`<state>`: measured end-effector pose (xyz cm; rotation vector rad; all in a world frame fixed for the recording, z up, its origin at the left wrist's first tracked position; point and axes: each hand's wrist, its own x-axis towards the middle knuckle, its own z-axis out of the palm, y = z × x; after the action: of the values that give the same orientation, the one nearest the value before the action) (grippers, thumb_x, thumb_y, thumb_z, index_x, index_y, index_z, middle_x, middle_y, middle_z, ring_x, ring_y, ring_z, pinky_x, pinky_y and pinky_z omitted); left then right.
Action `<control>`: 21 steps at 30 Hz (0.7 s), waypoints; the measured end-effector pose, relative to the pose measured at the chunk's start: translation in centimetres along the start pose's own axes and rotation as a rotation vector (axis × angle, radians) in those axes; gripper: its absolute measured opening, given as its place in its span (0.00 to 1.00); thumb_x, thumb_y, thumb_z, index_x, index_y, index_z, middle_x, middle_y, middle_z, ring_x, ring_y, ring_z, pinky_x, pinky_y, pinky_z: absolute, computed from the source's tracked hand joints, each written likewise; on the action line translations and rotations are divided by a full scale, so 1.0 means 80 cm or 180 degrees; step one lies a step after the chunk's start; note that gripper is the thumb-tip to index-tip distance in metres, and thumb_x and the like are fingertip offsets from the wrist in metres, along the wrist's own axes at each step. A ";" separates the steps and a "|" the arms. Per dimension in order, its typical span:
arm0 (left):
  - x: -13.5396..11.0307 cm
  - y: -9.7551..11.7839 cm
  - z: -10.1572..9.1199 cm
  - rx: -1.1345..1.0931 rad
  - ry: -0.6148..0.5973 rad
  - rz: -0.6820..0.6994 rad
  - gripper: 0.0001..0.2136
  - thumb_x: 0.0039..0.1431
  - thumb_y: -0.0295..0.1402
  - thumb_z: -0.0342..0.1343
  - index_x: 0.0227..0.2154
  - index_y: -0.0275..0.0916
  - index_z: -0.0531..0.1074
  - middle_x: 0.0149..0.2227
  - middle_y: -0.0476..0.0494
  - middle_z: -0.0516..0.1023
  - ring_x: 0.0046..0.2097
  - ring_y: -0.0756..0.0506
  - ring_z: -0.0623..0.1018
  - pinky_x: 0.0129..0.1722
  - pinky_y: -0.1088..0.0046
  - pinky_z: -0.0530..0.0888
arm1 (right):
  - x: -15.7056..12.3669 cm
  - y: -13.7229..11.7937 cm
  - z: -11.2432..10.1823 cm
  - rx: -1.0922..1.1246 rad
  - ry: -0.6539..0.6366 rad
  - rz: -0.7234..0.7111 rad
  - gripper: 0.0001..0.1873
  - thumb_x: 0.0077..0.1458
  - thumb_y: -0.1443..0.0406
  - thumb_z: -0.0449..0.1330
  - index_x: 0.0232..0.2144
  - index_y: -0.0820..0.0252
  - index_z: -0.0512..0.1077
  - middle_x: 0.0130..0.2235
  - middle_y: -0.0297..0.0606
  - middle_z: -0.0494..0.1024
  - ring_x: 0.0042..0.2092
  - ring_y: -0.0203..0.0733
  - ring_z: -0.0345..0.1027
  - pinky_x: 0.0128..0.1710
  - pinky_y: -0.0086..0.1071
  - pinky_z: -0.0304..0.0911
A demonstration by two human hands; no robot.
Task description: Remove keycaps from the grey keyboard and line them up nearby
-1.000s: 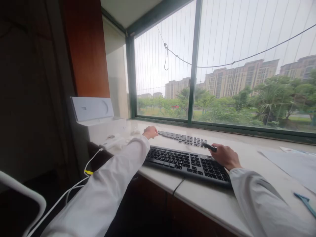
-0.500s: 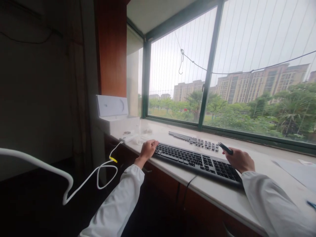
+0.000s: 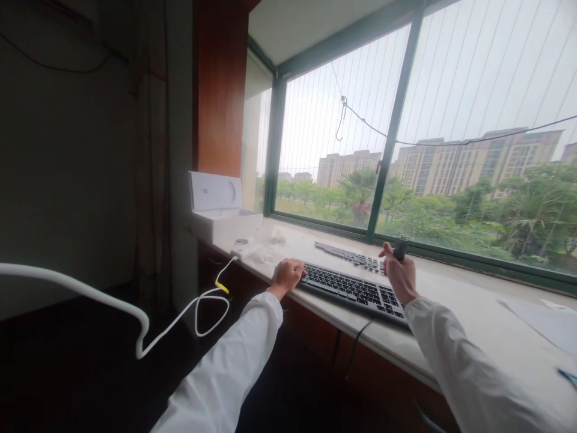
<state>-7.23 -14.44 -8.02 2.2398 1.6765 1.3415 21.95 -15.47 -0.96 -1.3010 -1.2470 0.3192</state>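
- Head view, surroundings: a pale tabletop runs below a window; outside are trees and blocks of flats, with a hooked cord hanging across the panes.
- Dark loose keycaps lie in rows between keyboard and window, the right end of the rows partly hidden by the right hand.
- At far right are pale sheets of paper and, cut off by the edge, a blue-green object.
- At left, a white cable loops through the space before the tabletop, a yellow band on it.
- Container: a white box stands at the tabletop's left end, its lid raised; its contents cannot be seen.
- The black keyboard lies flat near the front edge, long axis slanting from far left to near right, along that edge. A black cord drops from its near side.
- The left hand touches the keyboard's left end, fingers bent; whether it pinches anything cannot be told.
- The right hand, raised before the keyboard's right end and hiding it, has fingers curled around a black handheld object, roughly upright.
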 end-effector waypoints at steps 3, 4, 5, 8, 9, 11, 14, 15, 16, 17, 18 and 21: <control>0.000 0.000 0.001 -0.0015 0.0020 -0.0048 0.20 0.63 0.40 0.44 0.25 0.45 0.81 0.34 0.47 0.81 0.43 0.46 0.76 0.47 0.74 0.68 | -0.021 -0.028 0.067 0.1230 -0.0478 0.0238 0.25 0.50 0.42 0.55 0.24 0.57 0.64 0.15 0.26 0.55 0.17 0.31 0.48 0.17 0.28 0.47; 0.000 0.000 0.000 -0.0014 0.0016 -0.0064 0.20 0.63 0.40 0.45 0.25 0.45 0.81 0.34 0.47 0.81 0.43 0.46 0.76 0.47 0.74 0.68 | -0.027 -0.036 0.089 0.1531 -0.0587 0.0361 0.24 0.50 0.44 0.57 0.24 0.57 0.62 0.15 0.24 0.53 0.16 0.30 0.45 0.16 0.27 0.45; 0.000 0.000 0.000 -0.0013 0.0010 -0.0078 0.20 0.63 0.40 0.44 0.25 0.45 0.81 0.35 0.47 0.81 0.43 0.46 0.76 0.46 0.74 0.69 | -0.033 -0.043 0.111 0.1802 -0.0660 0.0506 0.23 0.49 0.45 0.58 0.23 0.57 0.60 0.15 0.23 0.52 0.16 0.28 0.43 0.15 0.26 0.42; -0.001 0.001 -0.003 -0.0026 -0.0018 -0.0092 0.21 0.64 0.40 0.43 0.26 0.45 0.81 0.36 0.48 0.81 0.43 0.47 0.76 0.45 0.74 0.69 | -0.046 -0.055 0.167 0.2228 -0.0539 0.0868 0.22 0.50 0.48 0.59 0.21 0.56 0.57 0.14 0.22 0.51 0.15 0.28 0.42 0.13 0.25 0.41; -0.001 0.001 -0.004 -0.0030 -0.0034 -0.0089 0.22 0.65 0.40 0.42 0.27 0.45 0.81 0.36 0.49 0.81 0.42 0.47 0.76 0.44 0.74 0.69 | -0.050 -0.056 0.183 0.2293 -0.0441 0.0936 0.22 0.50 0.48 0.59 0.21 0.56 0.57 0.13 0.22 0.52 0.15 0.28 0.42 0.13 0.25 0.41; -0.001 0.001 -0.005 -0.0030 -0.0074 -0.0078 0.22 0.65 0.40 0.41 0.28 0.45 0.81 0.37 0.49 0.81 0.42 0.47 0.76 0.44 0.74 0.69 | -0.055 -0.054 0.207 0.2336 -0.0262 0.0967 0.21 0.51 0.49 0.58 0.20 0.56 0.57 0.13 0.23 0.52 0.14 0.28 0.43 0.12 0.26 0.41; -0.001 -0.001 -0.005 0.0003 -0.0109 -0.0056 0.22 0.66 0.41 0.41 0.28 0.46 0.81 0.39 0.49 0.81 0.44 0.47 0.75 0.45 0.74 0.69 | -0.060 -0.043 0.227 0.2314 -0.0165 0.0889 0.22 0.52 0.49 0.57 0.19 0.55 0.57 0.12 0.23 0.53 0.14 0.29 0.45 0.13 0.27 0.42; -0.001 -0.002 -0.004 0.0018 -0.0111 -0.0035 0.23 0.66 0.41 0.41 0.28 0.46 0.81 0.40 0.49 0.80 0.44 0.47 0.75 0.45 0.74 0.68 | -0.061 -0.038 0.231 0.2333 -0.0156 0.0891 0.22 0.51 0.49 0.57 0.19 0.55 0.56 0.12 0.23 0.53 0.14 0.29 0.44 0.13 0.28 0.42; 0.000 -0.003 -0.003 0.0031 -0.0110 -0.0004 0.23 0.66 0.41 0.40 0.28 0.46 0.81 0.40 0.49 0.80 0.45 0.47 0.75 0.45 0.74 0.68 | -0.061 -0.034 0.233 0.2372 -0.0160 0.0919 0.22 0.51 0.49 0.58 0.19 0.55 0.56 0.12 0.23 0.52 0.14 0.29 0.44 0.13 0.28 0.42; 0.000 -0.004 -0.003 0.0043 -0.0110 0.0031 0.23 0.66 0.41 0.40 0.29 0.46 0.81 0.40 0.49 0.80 0.44 0.47 0.75 0.44 0.73 0.68 | -0.062 -0.031 0.234 0.2415 -0.0176 0.0963 0.21 0.51 0.50 0.58 0.19 0.55 0.56 0.12 0.23 0.51 0.14 0.29 0.43 0.13 0.28 0.42; 0.000 -0.005 -0.002 0.0055 -0.0111 0.0065 0.24 0.67 0.42 0.39 0.29 0.46 0.81 0.40 0.48 0.80 0.44 0.47 0.75 0.44 0.73 0.69 | -0.062 -0.028 0.235 0.2446 -0.0205 0.1012 0.21 0.51 0.51 0.58 0.19 0.55 0.56 0.12 0.22 0.51 0.14 0.29 0.42 0.13 0.28 0.42; 0.000 -0.006 -0.001 0.0101 -0.0115 0.0126 0.24 0.67 0.42 0.38 0.29 0.46 0.81 0.39 0.48 0.80 0.42 0.46 0.75 0.42 0.73 0.69 | -0.063 -0.025 0.239 0.2408 -0.0376 0.1063 0.20 0.52 0.53 0.58 0.19 0.55 0.55 0.13 0.22 0.52 0.14 0.29 0.43 0.13 0.28 0.42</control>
<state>-7.67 -14.30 -8.21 2.3120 1.6622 1.2833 3.62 -9.76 -5.98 -0.8224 -0.8572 1.0112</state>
